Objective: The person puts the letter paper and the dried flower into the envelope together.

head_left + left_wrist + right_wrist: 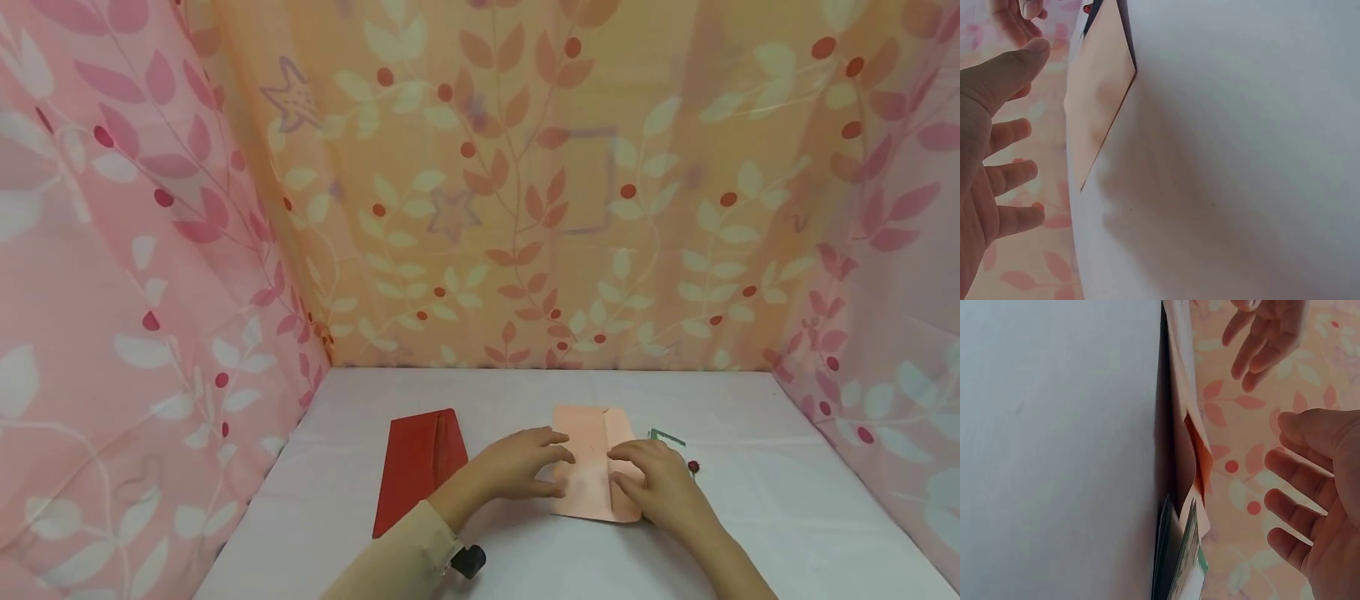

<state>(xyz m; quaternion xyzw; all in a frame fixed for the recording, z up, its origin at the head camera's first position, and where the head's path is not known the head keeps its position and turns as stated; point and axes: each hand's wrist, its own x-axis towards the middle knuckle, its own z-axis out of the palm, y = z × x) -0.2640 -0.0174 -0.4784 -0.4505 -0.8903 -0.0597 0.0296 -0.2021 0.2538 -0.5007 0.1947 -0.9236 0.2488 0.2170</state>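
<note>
A peach envelope (585, 475) lies on the white table, its flap on the right side. Over its left edge hovers my left hand (517, 465), fingers spread and relaxed, with bare air around the fingers in the left wrist view. My right hand (662, 487) is at the flap side, fingers loosely bent and apart. In the right wrist view the envelope's mouth (1196, 456) gapes a little, and that hand's fingers stand off it. Next to the mouth, a folded card (1188, 569) with a green edge stands partly spread; my right hand hides most of it in the head view.
A red envelope (408, 467) lies to the left, partly covered by my left forearm. Right of my right hand is a small dark red piece (693, 467) on a thin stem. Patterned curtains (517, 183) enclose the table (300, 517) at the back and both sides.
</note>
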